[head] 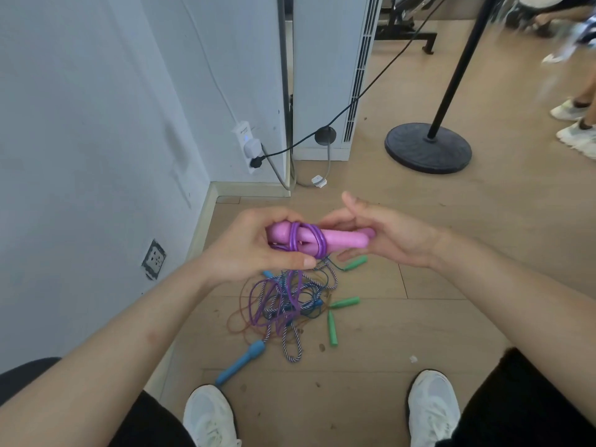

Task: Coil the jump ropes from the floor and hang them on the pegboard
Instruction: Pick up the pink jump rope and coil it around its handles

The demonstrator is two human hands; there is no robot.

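Two pink jump-rope handles (338, 241) lie side by side at chest height, with a purple cord (304, 238) wound round them in several turns. My left hand (254, 250) grips their left end, thumb underneath. My right hand (383, 235) holds their right end with fingers curled behind and the thumb raised. The rest of the purple cord hangs down into a tangled pile of ropes (287, 304) on the wooden floor, with green handles (332, 327) and blue handles (242, 362) among them. No pegboard is in view.
A white wall with a power strip (246, 146) is at the left, a white standing unit (325, 75) behind. A black round stand base (427, 148) sits at the right. My white shoes (209, 414) are below; another person's feet (572, 124) stand far right.
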